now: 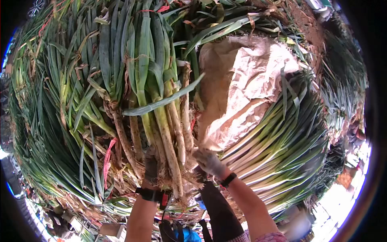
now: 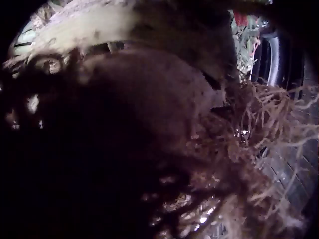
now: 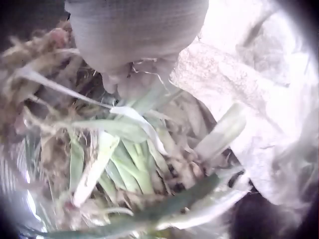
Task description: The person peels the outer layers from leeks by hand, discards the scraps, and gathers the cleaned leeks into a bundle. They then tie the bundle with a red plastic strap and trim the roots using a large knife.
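Note:
Several large green onions (image 1: 164,129) stand upright in a bunch in the head view, soil on their pale stems and their roots (image 2: 269,114) hanging down. My left hand (image 1: 151,164) grips the bunch low, just above the roots; much of it is hidden behind stems and dark in the left wrist view. To the right of the roots is my gloved right hand (image 1: 210,162). In the right wrist view its fingers (image 3: 132,84) are bent down over green leaf scraps (image 3: 132,167); I cannot tell whether they pinch any. A loose leaf (image 1: 165,100) lies across the bunch.
A big heap of green onions (image 1: 44,133) fills the left side. A crumpled pale woven sack (image 1: 246,88) lies right of centre, above a fanned row of cleaned green onions (image 1: 274,153). Red ties (image 1: 109,161) show among the heap.

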### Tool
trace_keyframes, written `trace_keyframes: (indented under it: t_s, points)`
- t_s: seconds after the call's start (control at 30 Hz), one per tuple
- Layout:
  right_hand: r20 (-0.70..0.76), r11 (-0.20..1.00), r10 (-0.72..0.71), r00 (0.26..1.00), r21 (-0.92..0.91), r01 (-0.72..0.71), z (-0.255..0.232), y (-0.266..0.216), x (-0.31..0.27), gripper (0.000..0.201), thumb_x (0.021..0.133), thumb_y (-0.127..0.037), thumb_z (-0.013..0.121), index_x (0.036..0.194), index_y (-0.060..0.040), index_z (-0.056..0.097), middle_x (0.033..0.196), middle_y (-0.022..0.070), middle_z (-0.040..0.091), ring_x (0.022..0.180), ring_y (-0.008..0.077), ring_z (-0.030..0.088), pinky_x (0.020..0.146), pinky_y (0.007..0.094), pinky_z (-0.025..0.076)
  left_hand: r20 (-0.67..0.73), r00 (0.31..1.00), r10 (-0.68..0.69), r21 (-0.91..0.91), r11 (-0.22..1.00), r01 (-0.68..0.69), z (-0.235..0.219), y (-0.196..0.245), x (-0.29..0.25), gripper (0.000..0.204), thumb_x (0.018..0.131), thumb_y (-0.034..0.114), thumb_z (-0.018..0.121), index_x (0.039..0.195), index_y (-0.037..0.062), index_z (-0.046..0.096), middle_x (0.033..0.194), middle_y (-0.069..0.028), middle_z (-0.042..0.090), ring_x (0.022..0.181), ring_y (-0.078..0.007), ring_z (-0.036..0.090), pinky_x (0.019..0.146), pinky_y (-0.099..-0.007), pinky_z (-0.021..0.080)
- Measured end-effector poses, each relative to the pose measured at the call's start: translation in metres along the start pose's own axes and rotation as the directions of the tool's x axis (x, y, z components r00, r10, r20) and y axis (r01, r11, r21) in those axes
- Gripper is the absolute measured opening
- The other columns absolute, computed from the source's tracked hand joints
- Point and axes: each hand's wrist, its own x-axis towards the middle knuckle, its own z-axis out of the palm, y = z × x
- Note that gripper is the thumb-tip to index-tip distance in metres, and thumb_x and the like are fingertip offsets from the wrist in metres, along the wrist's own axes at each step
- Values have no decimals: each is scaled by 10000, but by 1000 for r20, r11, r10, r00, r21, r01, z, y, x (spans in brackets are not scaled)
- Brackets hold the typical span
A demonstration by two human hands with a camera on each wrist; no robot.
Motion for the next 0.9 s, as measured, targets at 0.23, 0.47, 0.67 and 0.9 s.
trace_keyframes:
  t_s: [0.23,0.47,0.67,0.9]
  points:
    - [-57,998,70,996,6,-70,4,49,9,335,754,-5,619,1043,-171,654,892,32,643,815,254,626,729,333,551,-113,993,-26,162,986,44,48,34,-20,315,862,278,618,1052,27,620,974,-98,661,861,-214,656,729,-360,551]
    - [-38,765,553,832,-373,-525,-45,141,-29,191,837,-152,582,998,-112,678,941,102,688,802,264,669,698,359,538,-43,999,28,268,963,-15,33,27,-17,199,844,271,627,793,80,619,723,-42,627,653,-179,609,557,-329,494]
    - [-97,461,886,453,282,-841,-77,239,-55,240,748,-110,632,974,-47,682,801,88,696,692,193,664,642,319,528,-188,981,50,95,995,-32,25,37,-25,284,836,289,647,984,53,590,837,-50,643,732,-189,635,646,-341,542]
    - [-326,723,604,727,-158,-672,-98,96,-9,358,794,-255,664,1095,-63,636,938,177,667,861,314,653,764,383,516,-224,971,-88,131,984,120,31,48,-31,483,830,319,648,1219,55,537,1039,-89,646,861,-229,649,733,-360,567]
